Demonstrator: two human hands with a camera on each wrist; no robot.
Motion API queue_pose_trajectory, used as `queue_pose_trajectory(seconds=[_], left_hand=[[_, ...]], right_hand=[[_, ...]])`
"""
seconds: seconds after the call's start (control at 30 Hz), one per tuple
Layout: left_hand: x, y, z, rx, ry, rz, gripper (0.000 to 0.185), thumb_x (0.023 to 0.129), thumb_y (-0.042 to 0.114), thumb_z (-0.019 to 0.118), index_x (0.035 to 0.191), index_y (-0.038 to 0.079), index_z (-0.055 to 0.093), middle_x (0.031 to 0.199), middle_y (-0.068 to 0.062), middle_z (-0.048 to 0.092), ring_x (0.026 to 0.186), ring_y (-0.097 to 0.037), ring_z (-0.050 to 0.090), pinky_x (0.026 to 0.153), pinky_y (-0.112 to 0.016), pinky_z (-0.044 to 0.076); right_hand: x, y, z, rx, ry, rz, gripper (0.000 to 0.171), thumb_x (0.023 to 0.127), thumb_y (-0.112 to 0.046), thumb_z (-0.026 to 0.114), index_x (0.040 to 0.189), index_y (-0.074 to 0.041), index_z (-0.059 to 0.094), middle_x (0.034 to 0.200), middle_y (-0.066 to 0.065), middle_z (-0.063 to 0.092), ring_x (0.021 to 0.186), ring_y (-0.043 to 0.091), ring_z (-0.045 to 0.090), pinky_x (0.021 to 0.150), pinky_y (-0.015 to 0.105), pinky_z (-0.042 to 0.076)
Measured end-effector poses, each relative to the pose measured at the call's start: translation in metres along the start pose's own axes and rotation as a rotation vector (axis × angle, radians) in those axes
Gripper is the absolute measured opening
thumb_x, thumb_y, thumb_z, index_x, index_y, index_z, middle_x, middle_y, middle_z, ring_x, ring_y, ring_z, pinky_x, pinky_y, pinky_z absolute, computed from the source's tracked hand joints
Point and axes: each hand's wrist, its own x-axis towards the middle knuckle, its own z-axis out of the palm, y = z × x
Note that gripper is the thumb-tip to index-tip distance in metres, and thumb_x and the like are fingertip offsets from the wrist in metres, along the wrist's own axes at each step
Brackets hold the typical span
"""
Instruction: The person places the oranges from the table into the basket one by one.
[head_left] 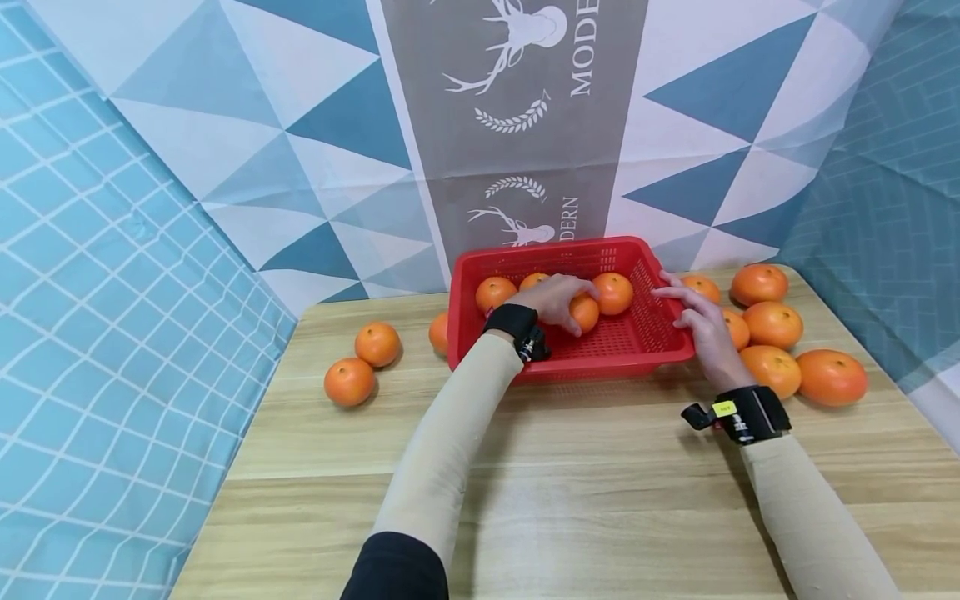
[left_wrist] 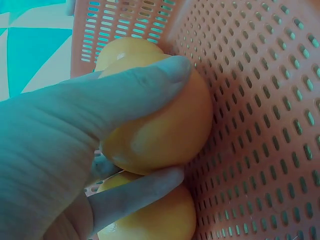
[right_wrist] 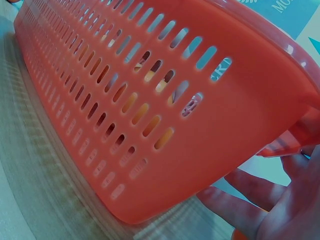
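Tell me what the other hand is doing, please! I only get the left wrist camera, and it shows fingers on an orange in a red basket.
Observer: The right hand rests against the basket, on its right wall by the rim.
Operator: Are there oranges outside too?
Observer: Yes, a cluster of oranges lies on the table just right of that hand.
Operator: How many are in the basket?
Observer: Four show, counting the held orange in the left hand.
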Motion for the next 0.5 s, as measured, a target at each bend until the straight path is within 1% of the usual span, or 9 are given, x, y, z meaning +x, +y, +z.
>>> queue_pose_trajectory(seconds=[0.07, 0.1, 0.13, 0.17, 0.2, 0.23, 0.3, 0.37, 0.5], left_hand=[[-0.007, 0.002, -0.002, -0.004, -0.001, 0.013, 0.070, 0.094, 0.028, 0.092, 0.158, 0.034, 0.062, 0.156, 0.001, 0.063, 0.145, -0.020, 0.050, 0.130, -0.041, 0.046], [-0.003, 0.000, 0.000, -0.005, 0.003, 0.005, 0.071, 0.094, 0.027, 0.093, 0.157, 0.034, 0.063, 0.156, 0.001, 0.063, 0.145, -0.020, 0.050, 0.131, -0.041, 0.046], [-0.003, 0.000, 0.000, -0.010, 0.005, 0.006, 0.071, 0.094, 0.027, 0.093, 0.158, 0.033, 0.062, 0.157, 0.001, 0.063, 0.145, -0.020, 0.050, 0.131, -0.041, 0.046], [-0.007, 0.003, -0.001, -0.011, 0.004, 0.011, 0.070, 0.094, 0.028, 0.093, 0.158, 0.033, 0.062, 0.156, 0.000, 0.063, 0.144, -0.020, 0.050, 0.131, -0.041, 0.046], [-0.006, 0.002, -0.001, -0.018, 0.007, 0.006, 0.070, 0.094, 0.028, 0.093, 0.158, 0.034, 0.063, 0.156, 0.001, 0.063, 0.144, -0.019, 0.051, 0.131, -0.040, 0.046], [-0.010, 0.005, -0.002, -0.014, 0.007, 0.009, 0.070, 0.095, 0.028, 0.092, 0.158, 0.034, 0.063, 0.156, 0.001, 0.063, 0.144, -0.020, 0.051, 0.131, -0.040, 0.046], [-0.012, 0.007, -0.003, -0.011, 0.015, 0.008, 0.070, 0.095, 0.028, 0.092, 0.158, 0.033, 0.063, 0.156, 0.001, 0.063, 0.143, -0.020, 0.051, 0.130, -0.040, 0.046], [-0.022, 0.012, -0.007, -0.002, 0.016, 0.027, 0.069, 0.096, 0.029, 0.091, 0.158, 0.030, 0.062, 0.156, -0.002, 0.063, 0.144, -0.021, 0.052, 0.131, -0.041, 0.046], [-0.032, 0.020, -0.011, 0.030, 0.030, 0.062, 0.070, 0.096, 0.026, 0.091, 0.159, 0.023, 0.061, 0.158, -0.006, 0.062, 0.145, -0.025, 0.052, 0.132, -0.044, 0.047]], right_hand=[[0.000, 0.000, 0.001, 0.002, -0.001, 0.000, 0.058, 0.103, 0.003, 0.037, 0.156, -0.001, 0.059, 0.191, 0.002, 0.025, 0.176, 0.040, 0.017, 0.099, 0.005, 0.056], [0.000, 0.000, 0.001, 0.002, -0.002, -0.002, 0.058, 0.103, 0.003, 0.037, 0.156, -0.001, 0.059, 0.191, 0.003, 0.025, 0.176, 0.040, 0.017, 0.099, 0.005, 0.055], [0.000, 0.000, 0.001, 0.001, -0.001, -0.002, 0.058, 0.102, 0.003, 0.037, 0.156, 0.000, 0.059, 0.191, 0.002, 0.026, 0.176, 0.040, 0.017, 0.099, 0.005, 0.055], [0.000, 0.000, 0.001, 0.000, -0.002, -0.002, 0.058, 0.102, 0.003, 0.037, 0.156, -0.001, 0.059, 0.191, 0.002, 0.026, 0.176, 0.039, 0.017, 0.100, 0.005, 0.055], [0.000, 0.000, 0.001, -0.001, -0.003, -0.002, 0.058, 0.103, 0.003, 0.037, 0.156, -0.001, 0.059, 0.191, 0.002, 0.025, 0.176, 0.040, 0.017, 0.100, 0.004, 0.055], [0.000, 0.000, 0.001, -0.003, -0.005, -0.002, 0.058, 0.103, 0.002, 0.037, 0.156, -0.001, 0.059, 0.191, 0.002, 0.025, 0.176, 0.040, 0.017, 0.100, 0.004, 0.055], [0.000, 0.000, 0.001, -0.002, -0.007, -0.002, 0.058, 0.103, 0.002, 0.037, 0.156, -0.001, 0.059, 0.191, 0.002, 0.025, 0.176, 0.040, 0.017, 0.100, 0.004, 0.055], [0.000, 0.000, 0.001, 0.001, -0.008, -0.003, 0.058, 0.102, 0.002, 0.037, 0.156, -0.001, 0.059, 0.191, 0.003, 0.025, 0.176, 0.040, 0.016, 0.100, 0.004, 0.055], [0.000, -0.001, 0.001, 0.011, -0.004, -0.007, 0.058, 0.102, 0.003, 0.037, 0.155, 0.001, 0.059, 0.191, 0.003, 0.026, 0.176, 0.040, 0.017, 0.100, 0.005, 0.055]])
